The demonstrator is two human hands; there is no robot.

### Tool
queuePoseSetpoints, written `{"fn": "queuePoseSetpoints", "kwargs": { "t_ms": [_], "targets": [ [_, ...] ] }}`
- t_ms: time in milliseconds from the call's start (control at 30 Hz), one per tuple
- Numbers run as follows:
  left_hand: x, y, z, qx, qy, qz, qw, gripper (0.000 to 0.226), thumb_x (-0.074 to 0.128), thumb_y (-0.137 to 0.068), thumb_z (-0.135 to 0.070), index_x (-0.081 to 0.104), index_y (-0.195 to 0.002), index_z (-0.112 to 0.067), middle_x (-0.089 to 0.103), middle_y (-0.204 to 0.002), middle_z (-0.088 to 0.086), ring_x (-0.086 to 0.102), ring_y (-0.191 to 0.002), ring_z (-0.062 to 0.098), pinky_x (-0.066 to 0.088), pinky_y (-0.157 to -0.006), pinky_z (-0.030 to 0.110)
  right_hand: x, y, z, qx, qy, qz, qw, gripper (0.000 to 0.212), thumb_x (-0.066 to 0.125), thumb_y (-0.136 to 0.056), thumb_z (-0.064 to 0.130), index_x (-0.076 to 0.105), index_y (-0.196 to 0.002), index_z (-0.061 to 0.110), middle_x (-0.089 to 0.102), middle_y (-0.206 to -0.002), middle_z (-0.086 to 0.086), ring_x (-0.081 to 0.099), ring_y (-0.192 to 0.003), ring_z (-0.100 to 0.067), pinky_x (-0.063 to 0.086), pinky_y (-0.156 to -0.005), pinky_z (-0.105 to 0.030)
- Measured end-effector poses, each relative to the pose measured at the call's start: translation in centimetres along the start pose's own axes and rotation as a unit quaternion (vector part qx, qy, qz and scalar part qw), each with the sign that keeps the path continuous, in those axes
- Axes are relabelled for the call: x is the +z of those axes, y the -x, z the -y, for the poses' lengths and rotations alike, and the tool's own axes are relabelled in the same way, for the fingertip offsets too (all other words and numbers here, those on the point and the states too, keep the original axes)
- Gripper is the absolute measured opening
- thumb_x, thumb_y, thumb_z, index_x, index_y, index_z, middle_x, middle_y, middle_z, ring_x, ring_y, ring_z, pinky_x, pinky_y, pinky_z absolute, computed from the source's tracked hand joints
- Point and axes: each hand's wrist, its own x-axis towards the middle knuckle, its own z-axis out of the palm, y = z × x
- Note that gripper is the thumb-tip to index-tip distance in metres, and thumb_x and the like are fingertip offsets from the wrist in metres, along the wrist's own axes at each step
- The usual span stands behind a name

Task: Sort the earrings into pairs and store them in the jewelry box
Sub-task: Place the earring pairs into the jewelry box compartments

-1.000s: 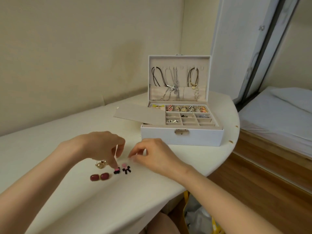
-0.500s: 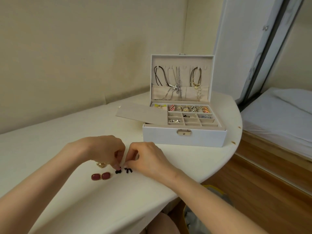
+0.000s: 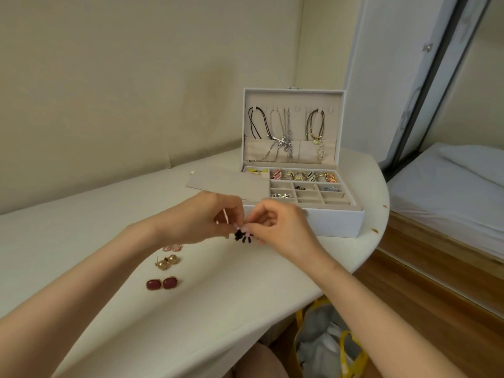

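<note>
White rounded tabletop [image 3: 191,309], open white jewelry box [image 3: 327,222] behind both hands.
Left hand [image 3: 199,219] and right hand [image 3: 281,225] together pinch small black-and-pink bow earrings [image 3: 242,236]; dark red rectangular earrings [image 3: 162,284] lie below the left hand.

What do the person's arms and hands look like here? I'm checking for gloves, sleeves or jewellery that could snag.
Both forearms are bare to the frame edge: no sleeves, gloves, watch or bracelets visible. The left hand and right hand show no rings that I can make out. Fingernails look pale pink, apparently polished.
</note>
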Motion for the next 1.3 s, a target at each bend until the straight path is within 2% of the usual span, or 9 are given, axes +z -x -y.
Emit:
{"fn": "queuePoseSetpoints", "kwargs": {
  "t_ms": [133, 367, 567, 700, 833, 933, 1067, 1133, 1300],
  "targets": [
    [0.5, -2.4, -1.0, 0.009, 0.074, -0.043, 0.996, 0.017, 0.064, -0.083, -0.004, 0.06, -0.083, -0.021, 0.067, -0.073, -0.007, 0.06, -0.063, -0.002, 0.045, -0.062, 0.012, -2.9, -0.3, 0.2, 0.005, -0.036, -0.037, 0.999, 0.012, 0.074, -0.075, 0.0, 0.067, -0.075, 0.01, 0.065, -0.064, -0.006, 0.06, -0.053, -0.01, 0.054, -0.056, -0.028],
    [1.2, -6.2, -1.9, 0.015, 0.159, -0.089, 0.983, 0.012, 0.069, -0.079, -0.001, 0.067, -0.087, -0.01, 0.07, -0.087, 0.011, 0.067, -0.084, 0.025, 0.051, -0.084, 0.034, -7.1, -1.7, -1.0, 0.017, -0.047, -0.094, 0.994, 0.016, 0.068, -0.077, -0.008, 0.067, -0.075, 0.007, 0.064, -0.062, -0.012, 0.063, -0.05, -0.014, 0.058, -0.058, -0.026],
    [1.8, -9.4, -2.2, 0.001, 0.167, -0.126, 0.978, 0.009, 0.067, -0.08, -0.001, 0.068, -0.086, -0.007, 0.064, -0.071, -0.006, 0.06, -0.069, 0.009, 0.048, -0.072, 0.022, -9.6, -3.4, -1.2, 0.038, -0.019, -0.118, 0.992, 0.01, 0.071, -0.076, -0.003, 0.069, -0.078, 0.007, 0.066, -0.07, -0.018, 0.062, -0.058, -0.022, 0.055, -0.057, -0.025],
    [2.5, -11.5, -2.2, -0.007, 0.157, -0.145, 0.977, 0.015, 0.07, -0.079, -0.007, 0.063, -0.081, -0.02, 0.064, -0.072, -0.003, 0.06, -0.072, 0.015, 0.048, -0.073, 0.032, -10.7, -4.7, -2.0, 0.054, 0.022, -0.127, 0.99, 0.008, 0.07, -0.077, -0.003, 0.069, -0.081, 0.004, 0.068, -0.077, -0.021, 0.063, -0.061, -0.021, 0.056, -0.058, -0.024],
    [3.0, -12.9, -2.9, -0.016, 0.155, -0.148, 0.977, 0.009, 0.069, -0.08, -0.008, 0.063, -0.086, -0.011, 0.067, -0.081, 0.007, 0.059, -0.072, 0.017, 0.044, -0.065, 0.025, -11.0, -5.4, -2.9, 0.071, 0.051, -0.118, 0.989, 0.01, 0.072, -0.076, -0.003, 0.068, -0.075, 0.007, 0.067, -0.075, -0.016, 0.062, -0.055, -0.015, 0.054, -0.054, -0.018],
    [3.5, -13.6, -2.9, -0.018, 0.157, -0.133, 0.978, 0.01, 0.069, -0.081, -0.01, 0.06, -0.086, -0.013, 0.066, -0.081, 0.009, 0.056, -0.066, 0.014, 0.039, -0.058, 0.022, -11.1, -5.5, -3.4, 0.077, 0.066, -0.115, 0.988, 0.009, 0.072, -0.076, -0.003, 0.069, -0.077, 0.006, 0.068, -0.079, -0.017, 0.062, -0.06, -0.016, 0.054, -0.057, -0.02],
    [3.9, -14.1, -2.6, -0.028, 0.148, -0.128, 0.98, 0.012, 0.071, -0.08, -0.013, 0.061, -0.086, -0.012, 0.067, -0.082, 0.007, 0.06, -0.074, 0.018, 0.047, -0.07, 0.031, -11.0, -5.4, -3.6, 0.068, 0.1, -0.113, 0.986, 0.009, 0.072, -0.076, -0.002, 0.071, -0.079, 0.007, 0.07, -0.083, -0.014, 0.065, -0.074, -0.02, 0.054, -0.072, -0.026],
    [4.0, -14.1, -2.5, -0.031, 0.144, -0.136, 0.98, 0.013, 0.071, -0.079, -0.015, 0.058, -0.084, -0.014, 0.063, -0.075, 0.0, 0.056, -0.068, 0.012, 0.045, -0.065, 0.025, -11.0, -5.5, -3.6, 0.067, 0.118, -0.105, 0.985, 0.008, 0.072, -0.076, -0.001, 0.071, -0.08, 0.005, 0.07, -0.084, -0.015, 0.066, -0.078, -0.023, 0.053, -0.078, -0.03],
    [4.0, -14.2, -2.6, -0.032, 0.141, -0.149, 0.978, 0.017, 0.071, -0.079, -0.018, 0.054, -0.079, -0.018, 0.058, -0.07, -0.005, 0.051, -0.064, 0.009, 0.042, -0.063, 0.025, -10.6, -5.8, -3.8, 0.047, 0.21, -0.084, 0.973, 0.008, 0.074, -0.075, 0.002, 0.072, -0.082, 0.005, 0.071, -0.082, -0.015, 0.067, -0.078, -0.025, 0.054, -0.078, -0.032]
  ]
}}
